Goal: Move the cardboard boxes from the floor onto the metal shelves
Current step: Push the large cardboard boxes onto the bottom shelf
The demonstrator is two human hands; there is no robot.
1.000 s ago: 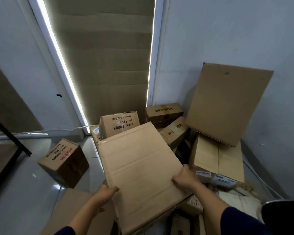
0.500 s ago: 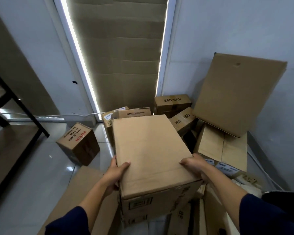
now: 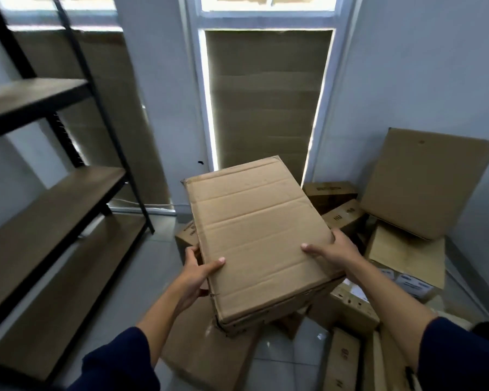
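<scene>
I have the box up off the floor, my left hand and right hand gripping its near corners, fingers curled over the top face. Its long axis points away from me. The metal shelves lie to the left, nearer my left hand, so I'd swing left.

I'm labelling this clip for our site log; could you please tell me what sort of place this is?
Probably a small stockroom: a black metal shelving rack with brown boards, plain brown cardboard boxes heaped in the corner, and another large brown cardboard box gripped by the left hand and right hand.
</scene>
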